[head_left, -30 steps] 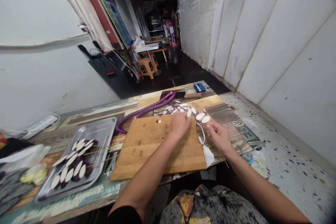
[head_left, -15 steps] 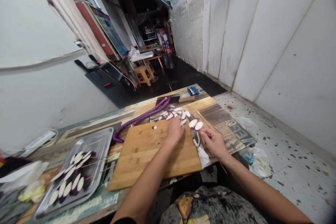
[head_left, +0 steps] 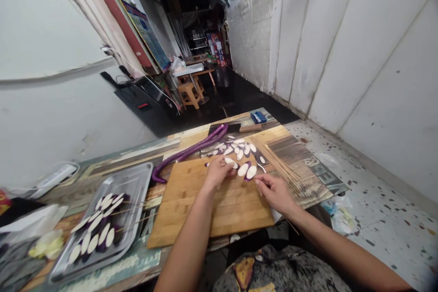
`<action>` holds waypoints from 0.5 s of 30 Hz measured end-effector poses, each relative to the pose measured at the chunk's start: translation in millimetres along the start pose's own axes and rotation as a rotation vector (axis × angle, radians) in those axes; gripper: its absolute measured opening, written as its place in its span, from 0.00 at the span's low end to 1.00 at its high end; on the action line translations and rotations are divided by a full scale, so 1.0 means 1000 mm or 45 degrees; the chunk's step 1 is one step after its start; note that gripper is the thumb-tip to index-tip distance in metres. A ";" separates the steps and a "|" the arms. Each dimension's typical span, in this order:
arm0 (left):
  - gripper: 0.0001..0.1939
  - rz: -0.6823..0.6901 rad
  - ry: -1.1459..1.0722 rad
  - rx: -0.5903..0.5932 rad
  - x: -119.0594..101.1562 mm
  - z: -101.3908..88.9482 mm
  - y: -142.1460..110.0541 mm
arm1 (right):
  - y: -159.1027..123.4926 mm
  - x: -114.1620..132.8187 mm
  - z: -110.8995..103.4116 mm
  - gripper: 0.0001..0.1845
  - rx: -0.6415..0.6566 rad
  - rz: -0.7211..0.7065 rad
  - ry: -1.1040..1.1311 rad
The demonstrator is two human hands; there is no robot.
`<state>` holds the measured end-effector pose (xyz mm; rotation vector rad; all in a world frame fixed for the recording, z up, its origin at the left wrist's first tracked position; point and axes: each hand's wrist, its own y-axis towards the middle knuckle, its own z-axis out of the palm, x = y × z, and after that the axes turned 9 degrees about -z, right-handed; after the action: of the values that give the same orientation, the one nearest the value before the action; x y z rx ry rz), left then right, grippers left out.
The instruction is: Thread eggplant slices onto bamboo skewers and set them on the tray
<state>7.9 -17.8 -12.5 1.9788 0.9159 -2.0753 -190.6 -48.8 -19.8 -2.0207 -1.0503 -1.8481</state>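
Note:
Over the cutting board (head_left: 185, 200), my left hand (head_left: 217, 173) pinches a white-fleshed, purple-skinned eggplant slice (head_left: 231, 163). My right hand (head_left: 275, 194) is closed on a thin bamboo skewer, mostly hidden by the fingers, its lower end (head_left: 293, 227) showing below the hand. Two threaded eggplant slices (head_left: 251, 172) sit at its upper end, close to the slice in my left hand. Behind both hands lies a pile of loose eggplant slices (head_left: 240, 142). Long whole eggplants (head_left: 191, 149) rest along the board's far left edge.
A metal tray (head_left: 140, 182) at the left holds several skewered slices (head_left: 92, 237). Loose bamboo skewers (head_left: 278, 164) lie right of the pile. At the far table end are a wooden-handled knife (head_left: 251, 128) and a blue box (head_left: 258, 117). Plastic bags (head_left: 342, 216) lie on the floor at right.
My left hand has drawn back from the pile, leftward over the board, with an eggplant slice. My right hand has brought the skewer and its two slices slightly left and lower.

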 end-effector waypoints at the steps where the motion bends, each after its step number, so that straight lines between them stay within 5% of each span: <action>1: 0.09 -0.065 -0.204 0.007 0.001 0.000 0.001 | -0.001 0.000 0.003 0.14 0.017 -0.002 -0.020; 5: 0.04 -0.228 -0.646 -0.022 -0.002 -0.002 0.003 | -0.004 -0.005 0.012 0.15 0.082 -0.015 -0.104; 15: 0.05 -0.355 -0.874 -0.039 -0.009 -0.001 0.000 | -0.003 -0.013 0.018 0.15 0.067 0.009 -0.084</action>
<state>9.8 -19.8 -3.5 1.0120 1.0794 -2.5906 -177.6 -40.3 -36.2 -2.0657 -1.0954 -1.7428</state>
